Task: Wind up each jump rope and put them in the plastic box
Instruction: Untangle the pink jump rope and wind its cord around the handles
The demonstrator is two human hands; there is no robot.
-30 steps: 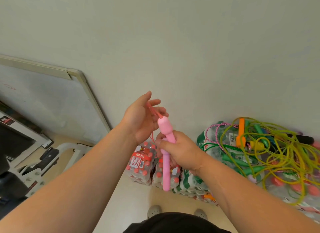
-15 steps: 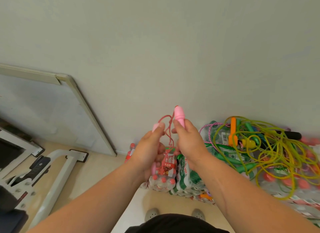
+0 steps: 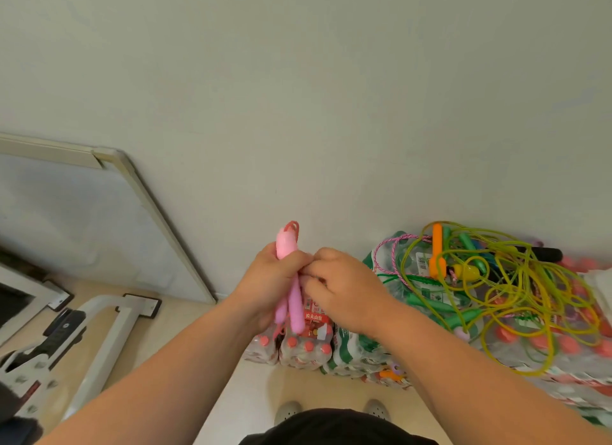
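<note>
Two pink jump rope handles lie side by side in my left hand, which grips them upright in front of my chest. A short loop of red-pink cord shows above the upper handle tip. My right hand is curled against the handles from the right, fingers pinching at the cord there. A tangled heap of other jump ropes, yellow-green, green, orange and pink, lies on the bottle packs at the right. No plastic box is in view.
Shrink-wrapped packs of water bottles stand on the floor against the pale wall. A whiteboard leans on the wall at the left, with a white metal stand below it. My shoes show at the bottom.
Both handles have come together into my left hand. My right hand let go of its handle and now pinches the cord beside them. The view shifted slightly.
</note>
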